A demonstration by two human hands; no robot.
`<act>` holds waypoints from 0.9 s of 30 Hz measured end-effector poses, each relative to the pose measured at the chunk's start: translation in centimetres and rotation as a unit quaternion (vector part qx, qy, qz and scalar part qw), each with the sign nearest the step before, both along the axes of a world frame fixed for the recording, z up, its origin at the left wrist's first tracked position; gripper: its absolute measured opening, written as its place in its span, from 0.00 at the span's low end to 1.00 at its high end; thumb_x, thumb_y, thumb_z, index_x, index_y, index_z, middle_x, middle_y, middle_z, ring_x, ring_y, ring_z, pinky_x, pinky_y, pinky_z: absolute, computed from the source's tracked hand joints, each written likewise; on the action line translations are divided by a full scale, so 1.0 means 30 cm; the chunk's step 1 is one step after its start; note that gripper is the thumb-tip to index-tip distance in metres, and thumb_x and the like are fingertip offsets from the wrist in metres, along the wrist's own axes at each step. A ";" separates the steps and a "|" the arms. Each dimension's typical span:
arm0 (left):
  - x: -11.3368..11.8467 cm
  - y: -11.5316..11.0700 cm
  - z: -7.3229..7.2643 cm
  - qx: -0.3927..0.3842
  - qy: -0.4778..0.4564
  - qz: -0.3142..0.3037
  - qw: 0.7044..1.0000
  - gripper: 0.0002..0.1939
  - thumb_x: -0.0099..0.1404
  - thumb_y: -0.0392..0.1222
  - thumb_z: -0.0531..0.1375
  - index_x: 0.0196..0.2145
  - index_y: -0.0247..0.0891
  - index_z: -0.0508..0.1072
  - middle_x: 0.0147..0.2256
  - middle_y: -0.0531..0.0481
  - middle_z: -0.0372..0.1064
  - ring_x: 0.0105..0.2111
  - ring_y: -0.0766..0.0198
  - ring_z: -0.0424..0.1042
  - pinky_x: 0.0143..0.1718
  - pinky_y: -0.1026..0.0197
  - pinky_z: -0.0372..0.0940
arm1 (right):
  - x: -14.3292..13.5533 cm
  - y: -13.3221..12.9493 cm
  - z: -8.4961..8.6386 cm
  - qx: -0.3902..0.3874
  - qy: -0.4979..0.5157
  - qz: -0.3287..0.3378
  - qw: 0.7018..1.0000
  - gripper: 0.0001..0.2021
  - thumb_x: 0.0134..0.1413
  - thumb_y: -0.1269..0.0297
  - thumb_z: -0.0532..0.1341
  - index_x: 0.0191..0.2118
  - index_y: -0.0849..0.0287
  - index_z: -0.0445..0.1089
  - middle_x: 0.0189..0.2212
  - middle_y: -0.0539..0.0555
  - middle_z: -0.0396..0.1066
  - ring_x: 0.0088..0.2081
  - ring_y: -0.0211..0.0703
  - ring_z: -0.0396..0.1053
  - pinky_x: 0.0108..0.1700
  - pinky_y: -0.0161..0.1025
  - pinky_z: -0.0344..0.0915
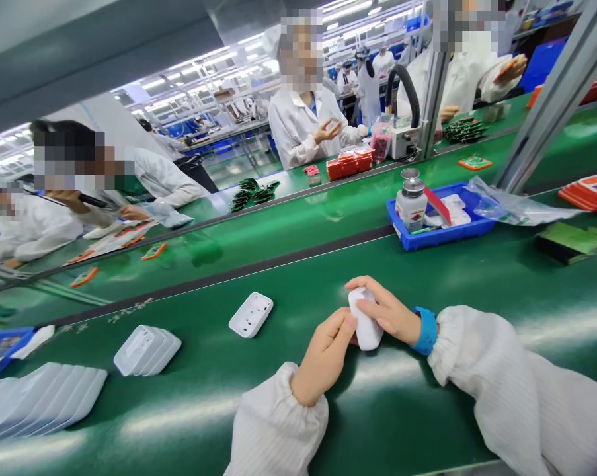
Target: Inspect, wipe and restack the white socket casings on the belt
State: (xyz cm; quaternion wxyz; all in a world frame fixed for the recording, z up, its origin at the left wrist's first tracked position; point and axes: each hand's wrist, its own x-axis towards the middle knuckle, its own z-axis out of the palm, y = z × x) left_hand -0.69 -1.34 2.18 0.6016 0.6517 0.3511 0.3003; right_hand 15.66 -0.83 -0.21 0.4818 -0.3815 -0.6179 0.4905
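Both of my hands hold one small white plastic casing (365, 325) just above the green bench (328, 423). My left hand (326, 354) pinches its lower left side. My right hand (385, 311), with a blue wristband, wraps over its top and right side. Another white casing (251, 314) lies flat on the bench to the left of my hands. Farther left rests a short fanned stack of white casings (147, 350), and a longer fanned row of white casings (35, 400) reaches the left edge.
A blue tray (441, 231) with a white bottle (410, 198) stands behind my hands, a clear plastic bag (511, 206) beside it. Orange-rimmed trays (593, 190) sit at far right. Several people in white coats work across the belt. A metal post (551, 99) rises at right.
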 end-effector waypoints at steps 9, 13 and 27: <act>0.000 -0.012 0.014 -0.002 -0.021 -0.015 1.000 0.13 0.67 0.44 0.52 0.30 0.35 0.69 0.34 0.49 0.66 0.34 0.65 0.63 0.39 0.64 0.60 | 0.002 -0.002 0.033 -0.014 0.007 0.033 0.999 0.22 0.53 0.45 0.53 0.42 0.60 0.59 0.32 0.50 0.59 0.28 0.39 0.56 0.29 0.35 0.55; 0.002 -0.013 0.012 0.018 0.005 0.000 1.000 0.11 0.64 0.44 0.56 0.26 0.36 0.67 0.31 0.51 0.64 0.32 0.67 0.63 0.35 0.65 0.59 | 0.000 0.001 0.025 -0.018 0.015 0.034 0.999 0.21 0.53 0.47 0.54 0.41 0.60 0.60 0.30 0.50 0.59 0.27 0.38 0.56 0.28 0.34 0.55; -0.014 -0.005 -0.002 0.055 0.027 -0.023 0.998 0.10 0.64 0.44 0.57 0.32 0.36 0.74 0.35 0.47 0.66 0.35 0.62 0.64 0.36 0.62 0.60 | 0.007 0.001 0.029 0.026 0.009 0.041 0.999 0.21 0.53 0.48 0.53 0.41 0.62 0.61 0.29 0.50 0.58 0.26 0.39 0.55 0.27 0.35 0.53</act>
